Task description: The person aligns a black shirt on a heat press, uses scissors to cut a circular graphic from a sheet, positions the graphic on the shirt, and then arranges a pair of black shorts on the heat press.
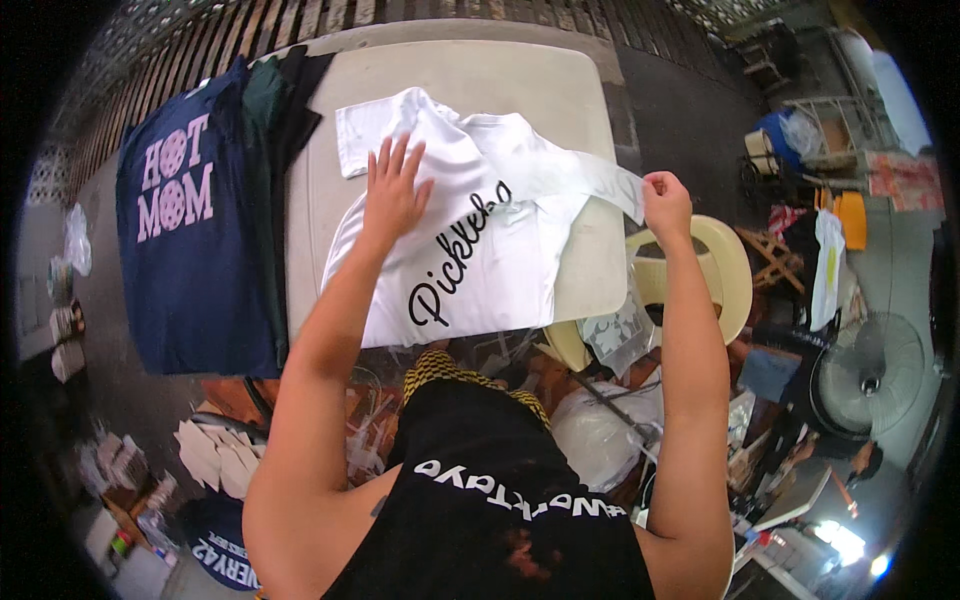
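A white T-shirt (520,265) lies on the pale folding table (480,75) in front of me. Black script lettering (440,270) runs slantwise up its front. My left hand (396,195) rests on the shirt's upper left part, fingers spread and holding nothing. Out past the table's right edge, my right hand (668,208) pinches the end of a translucent film strip (605,180). This strip stretches from the shirt's chest, by the upper end of the lettering, to my fingers. Its left end partly covers the last letters.
Dark T-shirts (190,285), the top one navy with pink print, are draped over the table's left side. A cream plastic chair (738,270) stands close at the right. Plastic bags (600,430) lie below the table's near edge. Farther right is a round fan (868,385).
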A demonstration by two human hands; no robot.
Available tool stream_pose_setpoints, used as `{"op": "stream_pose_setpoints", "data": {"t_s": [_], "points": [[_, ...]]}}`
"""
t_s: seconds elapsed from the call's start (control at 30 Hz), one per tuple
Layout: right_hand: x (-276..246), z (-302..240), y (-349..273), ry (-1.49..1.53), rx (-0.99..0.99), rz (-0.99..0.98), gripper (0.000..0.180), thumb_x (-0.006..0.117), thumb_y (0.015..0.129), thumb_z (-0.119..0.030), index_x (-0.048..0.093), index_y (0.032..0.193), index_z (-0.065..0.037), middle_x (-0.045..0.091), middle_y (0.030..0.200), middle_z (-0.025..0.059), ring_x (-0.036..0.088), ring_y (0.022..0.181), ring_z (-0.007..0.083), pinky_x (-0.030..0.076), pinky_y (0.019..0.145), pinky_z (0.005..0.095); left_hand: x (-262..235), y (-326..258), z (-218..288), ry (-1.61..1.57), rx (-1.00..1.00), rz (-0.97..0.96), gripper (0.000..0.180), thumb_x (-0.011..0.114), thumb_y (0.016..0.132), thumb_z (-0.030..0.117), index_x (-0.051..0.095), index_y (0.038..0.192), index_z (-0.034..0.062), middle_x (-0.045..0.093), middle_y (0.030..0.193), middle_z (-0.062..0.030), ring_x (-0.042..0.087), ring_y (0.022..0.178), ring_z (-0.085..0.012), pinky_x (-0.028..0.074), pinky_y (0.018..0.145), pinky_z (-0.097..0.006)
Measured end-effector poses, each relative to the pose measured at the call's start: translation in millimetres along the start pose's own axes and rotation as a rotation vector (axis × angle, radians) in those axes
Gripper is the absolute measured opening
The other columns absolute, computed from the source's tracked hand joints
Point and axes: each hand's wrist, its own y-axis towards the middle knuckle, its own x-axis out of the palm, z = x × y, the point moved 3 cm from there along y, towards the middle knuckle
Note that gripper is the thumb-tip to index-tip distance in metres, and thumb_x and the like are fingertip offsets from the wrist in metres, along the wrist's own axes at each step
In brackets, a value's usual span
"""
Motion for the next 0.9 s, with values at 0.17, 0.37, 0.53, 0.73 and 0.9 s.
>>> {"op": "stream_pose_setpoints", "data": {"t_s": [0.17,0.37,0.53,0.73,0.9], "points": [[-125.4,87.0,-81.9,0.153,0.529,0.272,0.019,0.064,0.086,-0.007,0.065,0.104,-0.005,0.069,0.088,0.0113,0.068,0.081,0.0213,0.057,0.07,0.0345,15.5,21.8,-38.0,0.19,-0.151,-0.304,0.074,0.052,0.094,0.06,0.033,0.158,0.0282,0.021,0.168,-0.0041,0.007,0.156,-0.0335,0.004,0.124,-0.056],[-220.4,132.1,-357.6,0.592,1.02,0.738,0.026,0.059,0.086,0.004,0.06,0.11,-0.004,0.063,0.088,0.0092,0.064,0.08,0.0223,0.06,0.069,0.0362,29.5,62.5,-45.7,0.264,-0.095,-0.421,0.07,0.055,0.091,0.053,0.04,0.151,0.0205,0.032,0.158,-0.0121,0.022,0.147,-0.035,0.015,0.119,-0.055],[-168.8,136.7,-627.2,0.92,1.366,1.267,0.022,0.054,0.09,0.008,0.057,0.111,0.001,0.06,0.101,0.013,0.064,0.087,0.0257,0.062,0.076,0.039,81.2,112.5,-138.3,0.306,0.059,-0.323,0.058,0.053,0.092,0.042,0.05,0.141,0.0113,0.048,0.143,-0.019,0.041,0.133,-0.0386,0.031,0.11,-0.053],[-42.0,172.3,-948.7,0.798,1.663,1.733,0.02,0.051,0.092,0.004,0.056,0.111,0.007,0.062,0.103,0.0191,0.068,0.078,0.0268,0.062,0.064,0.0365,150.2,141.9,-57.6,0.318,0.286,-0.285,0.05,0.05,0.092,0.032,0.061,0.128,-0.0005,0.063,0.127,-0.0265,0.059,0.119,-0.0426,0.046,0.102,-0.049],[-60.3,194.8,-935.4,0.695,1.796,1.776,0.015,0.054,0.09,-0.004,0.065,0.098,0.001,0.066,0.092,0.0149,0.068,0.069,0.0284,0.059,0.056,0.0364,115.8,82.6,55.4,0.211,0.15,-0.328,0.047,0.051,0.089,0.025,0.061,0.123,-0.0065,0.064,0.121,-0.0317,0.061,0.114,-0.047,0.047,0.1,-0.052]]}}
